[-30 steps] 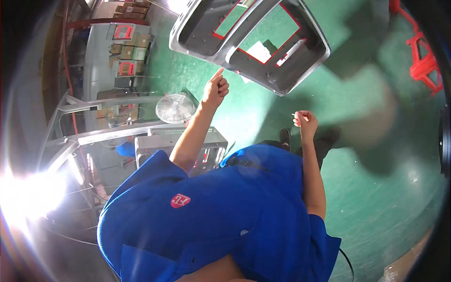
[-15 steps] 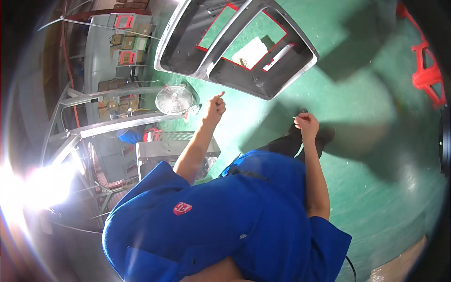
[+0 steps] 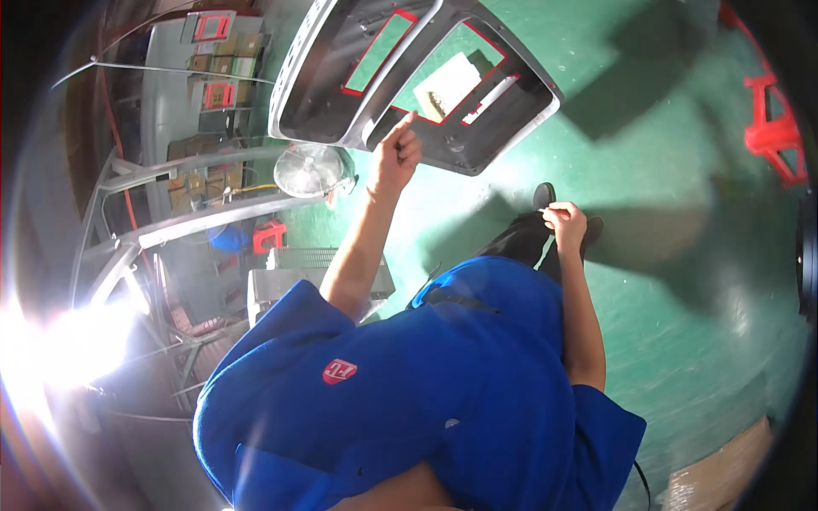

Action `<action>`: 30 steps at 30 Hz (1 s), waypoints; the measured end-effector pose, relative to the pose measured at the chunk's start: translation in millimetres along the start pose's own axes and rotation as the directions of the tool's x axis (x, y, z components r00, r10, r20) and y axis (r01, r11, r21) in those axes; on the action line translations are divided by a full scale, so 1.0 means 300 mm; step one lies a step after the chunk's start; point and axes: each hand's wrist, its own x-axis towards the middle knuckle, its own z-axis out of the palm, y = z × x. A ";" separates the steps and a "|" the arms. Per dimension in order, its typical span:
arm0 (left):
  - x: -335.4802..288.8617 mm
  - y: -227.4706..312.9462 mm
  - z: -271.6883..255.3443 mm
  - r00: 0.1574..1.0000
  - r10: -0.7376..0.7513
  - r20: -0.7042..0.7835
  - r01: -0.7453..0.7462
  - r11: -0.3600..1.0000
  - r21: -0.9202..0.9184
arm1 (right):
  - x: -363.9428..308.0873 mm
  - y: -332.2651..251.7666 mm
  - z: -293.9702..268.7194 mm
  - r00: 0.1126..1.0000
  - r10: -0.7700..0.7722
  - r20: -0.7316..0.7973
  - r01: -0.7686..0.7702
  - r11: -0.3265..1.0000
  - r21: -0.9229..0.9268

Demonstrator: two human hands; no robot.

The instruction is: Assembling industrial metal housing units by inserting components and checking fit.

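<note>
A large dark grey moulded panel [image 3: 341, 111] with a pale rim hangs or stands ahead of me. It has two openings and a narrow slot, all edged in red. My left hand [image 3: 398, 155] is at the panel's near rim, its index finger reaching toward the larger opening's red edge. The other fingers curl in, and whatever they may hold is hidden. Lower and to the right, apart from the panel, my right hand [image 3: 566, 223] pinches a small whitish piece [image 3: 542, 211], too small to name.
A round fan [image 3: 312, 170] stands left of the panel, beside a metal frame [image 3: 230, 223]. A grey metal box [image 3: 271, 288] and a red stool [image 3: 269, 236] are near my left arm. Another red stool [image 3: 774, 132] is at far right; cardboard [image 3: 720, 473] lies lower right.
My left hand has moved up and forward to the panel's near rim. My right hand stays low, still pinching, shifted slightly right. The view has shifted a little.
</note>
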 end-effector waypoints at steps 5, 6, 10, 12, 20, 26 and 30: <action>0.037 0.069 0.051 0.998 0.050 -0.044 -0.053 0.996 -0.076 | 0.043 -0.008 -0.067 0.999 0.013 0.038 -0.012 0.999 -0.037; 0.040 0.084 0.055 0.997 0.056 -0.062 -0.061 0.995 -0.078 | 0.045 -0.002 -0.074 0.999 0.018 0.049 -0.015 0.999 -0.044; 0.079 0.119 0.059 0.997 -0.049 0.066 0.064 0.963 -0.262 | 0.062 -0.042 -0.117 0.995 0.026 0.094 -0.020 0.998 -0.062; 0.102 0.126 0.070 0.998 -0.044 0.047 0.056 0.956 -0.289 | 0.069 -0.060 -0.128 0.996 0.021 0.090 -0.009 0.991 -0.134; 0.150 0.064 0.070 0.997 0.075 -0.024 -0.078 0.887 -0.455 | 0.071 -0.137 -0.255 0.997 0.052 0.065 -0.033 0.966 -0.256; 0.146 -0.018 0.068 0.991 0.127 -0.041 -0.124 0.768 -0.629 | 0.047 -0.138 -0.403 0.995 0.081 0.051 -0.073 0.986 -0.149; 0.170 -0.081 0.098 0.980 0.191 -0.051 -0.154 0.575 -0.804 | 0.007 -0.203 -0.483 0.993 0.102 0.059 -0.084 0.964 -0.253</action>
